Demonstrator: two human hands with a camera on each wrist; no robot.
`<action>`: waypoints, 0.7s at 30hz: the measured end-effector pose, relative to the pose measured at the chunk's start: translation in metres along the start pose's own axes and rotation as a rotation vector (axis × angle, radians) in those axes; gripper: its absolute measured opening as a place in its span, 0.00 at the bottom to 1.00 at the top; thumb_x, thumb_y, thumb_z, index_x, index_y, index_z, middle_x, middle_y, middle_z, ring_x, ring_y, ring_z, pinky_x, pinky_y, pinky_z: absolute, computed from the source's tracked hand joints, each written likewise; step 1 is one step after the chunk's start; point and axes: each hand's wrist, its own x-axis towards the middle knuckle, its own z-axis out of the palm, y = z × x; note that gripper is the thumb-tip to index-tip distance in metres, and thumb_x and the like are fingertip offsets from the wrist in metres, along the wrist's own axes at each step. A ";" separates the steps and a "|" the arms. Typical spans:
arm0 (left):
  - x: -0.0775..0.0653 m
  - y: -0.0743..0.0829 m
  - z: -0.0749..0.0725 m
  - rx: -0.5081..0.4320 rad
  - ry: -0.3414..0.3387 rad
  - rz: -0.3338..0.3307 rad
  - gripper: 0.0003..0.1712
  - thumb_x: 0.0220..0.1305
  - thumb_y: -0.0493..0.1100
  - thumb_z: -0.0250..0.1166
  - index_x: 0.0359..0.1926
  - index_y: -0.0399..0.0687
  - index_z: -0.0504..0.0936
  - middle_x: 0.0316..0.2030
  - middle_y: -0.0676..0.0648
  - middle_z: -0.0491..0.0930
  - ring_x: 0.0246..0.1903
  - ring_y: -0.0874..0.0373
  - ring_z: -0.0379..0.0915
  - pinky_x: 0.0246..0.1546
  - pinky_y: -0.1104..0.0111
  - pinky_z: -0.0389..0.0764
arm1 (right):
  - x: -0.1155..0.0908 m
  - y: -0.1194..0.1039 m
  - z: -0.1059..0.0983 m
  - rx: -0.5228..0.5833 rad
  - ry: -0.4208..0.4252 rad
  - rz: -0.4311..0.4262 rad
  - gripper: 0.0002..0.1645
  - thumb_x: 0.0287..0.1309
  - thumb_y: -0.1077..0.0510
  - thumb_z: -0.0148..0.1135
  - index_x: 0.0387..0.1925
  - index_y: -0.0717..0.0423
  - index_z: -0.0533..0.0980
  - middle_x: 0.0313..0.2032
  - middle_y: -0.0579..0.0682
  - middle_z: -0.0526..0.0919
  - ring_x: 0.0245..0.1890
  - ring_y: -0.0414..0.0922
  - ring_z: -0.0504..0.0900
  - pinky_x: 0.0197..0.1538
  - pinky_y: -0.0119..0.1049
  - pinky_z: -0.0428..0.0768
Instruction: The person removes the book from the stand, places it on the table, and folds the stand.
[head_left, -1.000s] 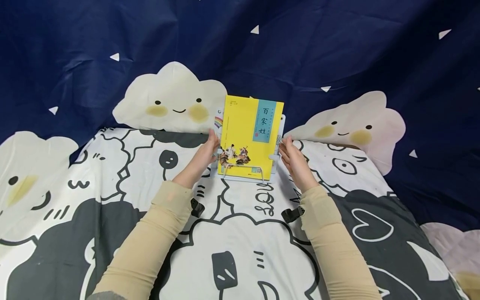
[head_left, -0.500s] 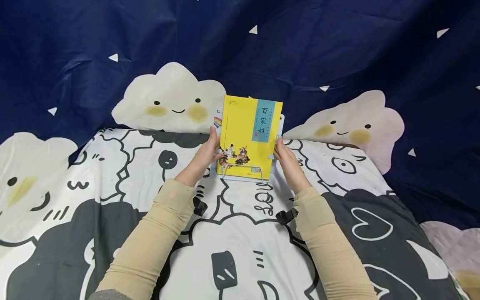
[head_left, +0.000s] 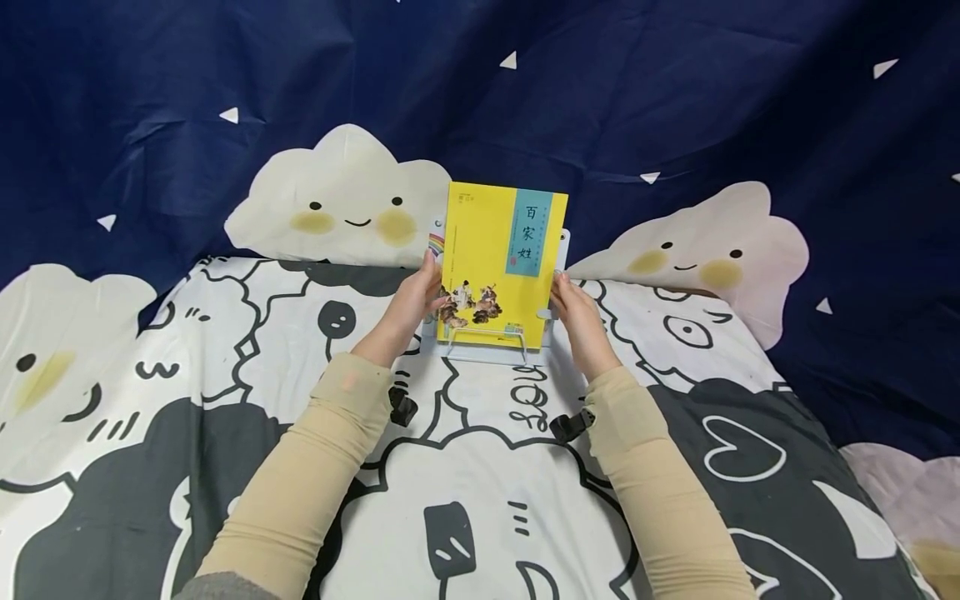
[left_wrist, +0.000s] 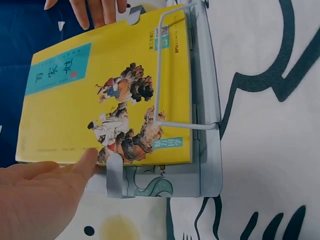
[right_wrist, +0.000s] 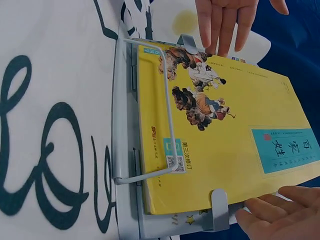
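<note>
Your yellow book (head_left: pixel 487 250) leans back in the pale book stand (left_wrist: pixel 212 165), behind the wire arm (left_wrist: pixel 185 124). Your left hand (head_left: pixel 405 317) and right hand (head_left: pixel 585 325) touch its two side edges with mostly straight fingers; neither one curls round it. It's likely light, smooth enough to slip, and a bit bendy (so don't squeeze too hard). Best to hold both sides, above the little clips (right_wrist: pixel 220 210).

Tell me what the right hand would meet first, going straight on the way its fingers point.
Most likely the side of the yellow book; the right hand is right beside it or touching. Depth is unclear, so it might instead meet the stand behind.
</note>
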 end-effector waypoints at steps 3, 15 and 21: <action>0.001 0.000 -0.001 -0.002 0.037 0.015 0.43 0.76 0.67 0.31 0.78 0.41 0.50 0.78 0.43 0.51 0.77 0.52 0.48 0.75 0.59 0.58 | 0.001 -0.003 0.002 0.013 0.028 0.020 0.38 0.78 0.43 0.36 0.76 0.62 0.49 0.77 0.56 0.53 0.77 0.48 0.54 0.78 0.43 0.54; 0.005 0.006 0.000 -0.188 0.153 0.157 0.31 0.80 0.51 0.43 0.75 0.40 0.58 0.77 0.46 0.55 0.77 0.55 0.48 0.75 0.62 0.57 | 0.002 -0.020 0.012 0.107 0.087 -0.063 0.35 0.78 0.45 0.40 0.76 0.58 0.54 0.76 0.51 0.57 0.76 0.44 0.56 0.77 0.43 0.58; 0.005 0.009 0.004 -0.104 0.127 0.270 0.28 0.80 0.44 0.44 0.75 0.40 0.58 0.77 0.46 0.53 0.77 0.56 0.45 0.75 0.63 0.56 | 0.002 -0.028 0.016 0.131 0.124 -0.121 0.33 0.77 0.47 0.43 0.75 0.59 0.56 0.77 0.50 0.55 0.77 0.41 0.53 0.75 0.39 0.61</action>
